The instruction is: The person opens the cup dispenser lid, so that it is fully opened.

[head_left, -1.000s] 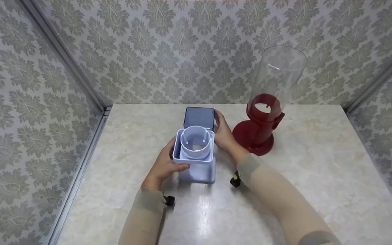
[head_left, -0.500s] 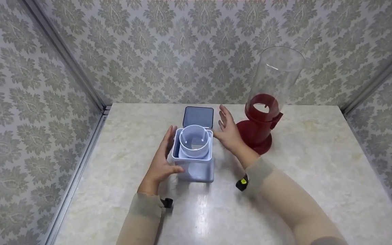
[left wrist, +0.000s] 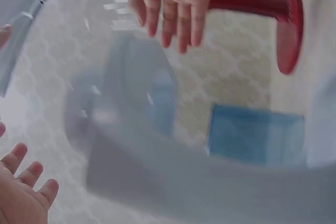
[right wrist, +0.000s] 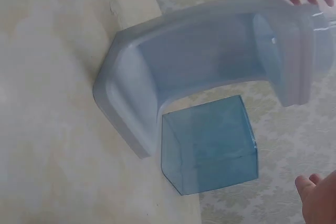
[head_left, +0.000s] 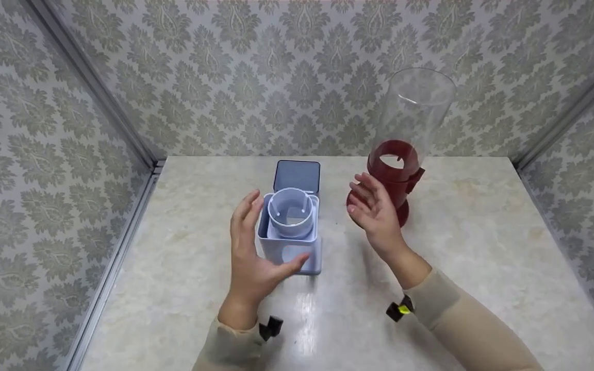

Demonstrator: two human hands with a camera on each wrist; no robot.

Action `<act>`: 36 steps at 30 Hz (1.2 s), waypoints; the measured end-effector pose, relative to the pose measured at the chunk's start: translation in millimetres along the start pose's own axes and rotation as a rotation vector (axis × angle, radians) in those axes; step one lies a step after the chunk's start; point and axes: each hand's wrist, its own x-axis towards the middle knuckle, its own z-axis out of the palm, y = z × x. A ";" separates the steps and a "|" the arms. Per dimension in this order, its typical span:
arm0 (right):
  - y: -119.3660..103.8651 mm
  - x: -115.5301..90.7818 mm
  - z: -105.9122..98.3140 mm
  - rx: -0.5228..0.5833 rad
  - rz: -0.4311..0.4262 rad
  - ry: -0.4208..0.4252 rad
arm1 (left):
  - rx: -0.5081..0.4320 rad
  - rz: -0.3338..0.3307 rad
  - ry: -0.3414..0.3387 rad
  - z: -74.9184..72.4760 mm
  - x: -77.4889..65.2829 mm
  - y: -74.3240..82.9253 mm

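A pale blue plastic stand [head_left: 286, 250] with a square top and a round collar [head_left: 291, 212] sits on the table; its foot and curved back show in the right wrist view. My left hand [head_left: 250, 257] is at its left side, fingers spread and thumb stretched across its front in the head view, holding nothing. My right hand [head_left: 379, 216], fingers loosely bent, hovers to the right of the stand, overlapping the red stand [head_left: 400, 175] in this view. Behind the blue stand is a see-through blue square container [right wrist: 210, 145]. A clear cylinder [head_left: 415, 113] stands upright in the red stand's ring.
The pale marbled table [head_left: 194, 247] ends at a patterned wall [head_left: 297, 77] behind it. Metal frame strips [head_left: 116, 252] run along the left side, with another wall panel at the right.
My right hand has left the stand's right side, moving right and nearer me. My left hand has loosened from the stand and opened wide. The stand stays put.
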 end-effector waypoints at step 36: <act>12.0 -2.4 -137.6 -0.171 0.026 0.333 | -0.183 -0.292 -0.242 178.9 -6.0 29.2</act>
